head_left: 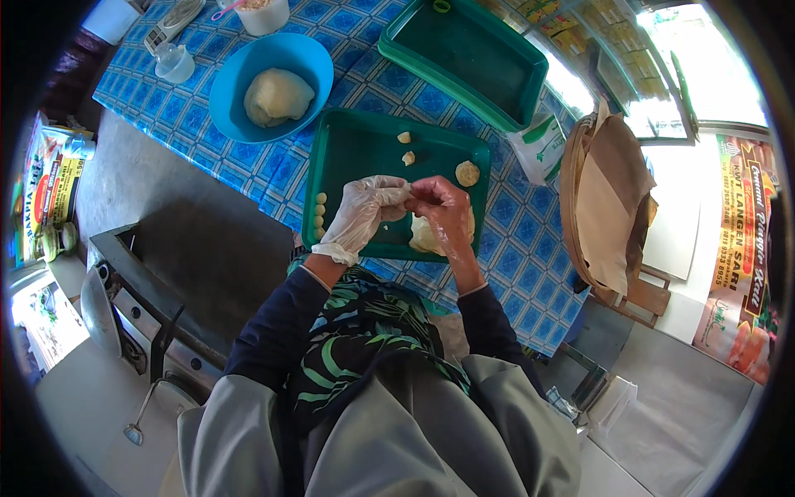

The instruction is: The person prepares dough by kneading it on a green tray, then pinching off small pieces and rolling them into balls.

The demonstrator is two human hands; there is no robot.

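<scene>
Dough [424, 236] lies partly hidden beneath the right hand [445, 205].

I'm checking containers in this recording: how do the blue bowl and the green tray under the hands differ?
The blue bowl is round; the green tray is rectangular. The bowl has deep walls, while the tray is shallow. The bowl holds one large dough lump; the tray holds several separate pieces, including small pale balls along its left side. Both stand on the blue tablecloth.

Brown paper [610, 207] lines a round woven tray [570, 190] at right, near a colourful banner [735, 257]. A ladle [135, 432] shows near the stove [194, 361].
</scene>
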